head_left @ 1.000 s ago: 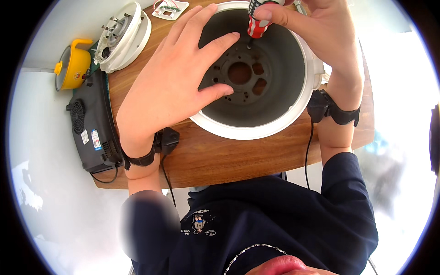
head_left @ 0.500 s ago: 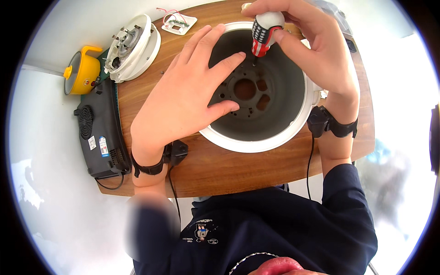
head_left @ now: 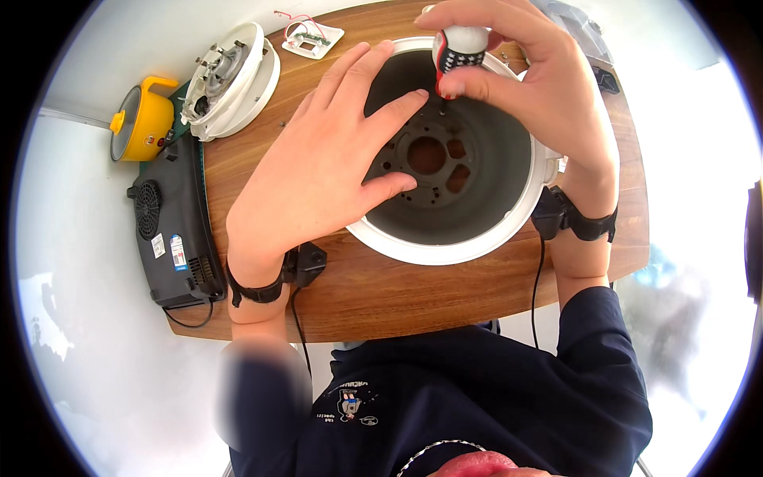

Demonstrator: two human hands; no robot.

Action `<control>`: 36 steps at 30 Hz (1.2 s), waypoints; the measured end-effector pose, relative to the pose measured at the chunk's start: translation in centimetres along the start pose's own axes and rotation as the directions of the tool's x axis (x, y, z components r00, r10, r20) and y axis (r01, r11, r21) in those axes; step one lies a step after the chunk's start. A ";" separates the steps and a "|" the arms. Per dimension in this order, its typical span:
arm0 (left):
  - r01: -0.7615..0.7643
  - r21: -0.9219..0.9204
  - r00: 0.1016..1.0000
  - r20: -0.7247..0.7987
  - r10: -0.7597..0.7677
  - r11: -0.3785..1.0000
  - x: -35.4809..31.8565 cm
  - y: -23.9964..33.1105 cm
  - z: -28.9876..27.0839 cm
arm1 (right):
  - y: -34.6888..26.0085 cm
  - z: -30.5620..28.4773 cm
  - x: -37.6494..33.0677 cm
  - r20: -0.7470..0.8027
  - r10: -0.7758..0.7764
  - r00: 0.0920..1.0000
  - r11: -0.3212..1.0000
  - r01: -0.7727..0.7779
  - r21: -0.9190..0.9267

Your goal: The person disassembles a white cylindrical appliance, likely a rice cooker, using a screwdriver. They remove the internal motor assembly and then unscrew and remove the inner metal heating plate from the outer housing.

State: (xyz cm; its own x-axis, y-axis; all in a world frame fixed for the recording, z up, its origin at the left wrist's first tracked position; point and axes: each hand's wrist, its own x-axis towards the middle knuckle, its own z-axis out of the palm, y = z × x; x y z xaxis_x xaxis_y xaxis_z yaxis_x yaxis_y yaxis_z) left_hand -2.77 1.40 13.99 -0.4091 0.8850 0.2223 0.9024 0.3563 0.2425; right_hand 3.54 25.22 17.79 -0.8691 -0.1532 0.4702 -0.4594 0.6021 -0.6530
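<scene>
A white, round appliance housing [head_left: 453, 254] with a grey inside stands on the wooden table. Its bottom has a large round hole and several smaller openings. My right hand [head_left: 548, 91] grips a screwdriver [head_left: 462, 54] by its handle, which is white, red and dark blue with stars. The shaft points down into the housing, its tip near the bottom's far side; whether it sits in a screw is too small to tell. My left hand [head_left: 306, 171], fingers spread, lies over the housing's left rim and holds nothing.
At the left are a black appliance base [head_left: 176, 222] with a vent and cord, a yellow pot [head_left: 147, 123], and a white round part [head_left: 230, 87] with metal fittings. Farther back lies a white plate with a circuit board [head_left: 314, 40] and red wires. A clear plastic box [head_left: 584, 36] stands back right.
The screwdriver handle has turned and tilted within my right hand, and the thumb has moved down and left across it. My left hand stays in place.
</scene>
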 end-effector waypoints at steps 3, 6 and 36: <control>0.016 0.000 1.000 0.012 -0.016 1.000 0.1 0.0 -0.1 | -0.1 0.6 0.1 -0.105 0.068 0.992 0.997 -0.063 0.049; 0.017 0.011 1.000 0.014 -0.017 1.000 0.0 0.1 -0.2 | 0.2 0.6 0.2 -0.131 0.040 0.991 0.997 -0.030 0.078; 0.041 -0.136 0.898 -0.429 -0.096 0.990 0.9 0.2 -1.2 | -2.6 0.4 1.7 -0.869 0.197 0.453 0.971 -0.212 0.109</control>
State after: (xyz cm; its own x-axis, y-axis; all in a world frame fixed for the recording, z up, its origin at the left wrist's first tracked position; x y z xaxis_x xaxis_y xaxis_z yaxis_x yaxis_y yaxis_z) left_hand -3.18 1.93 15.38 -0.5120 0.6319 0.5819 0.8583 0.3481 0.3771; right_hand 3.20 23.03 20.04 -0.3253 0.7302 0.6008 -0.2816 0.5317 -0.7988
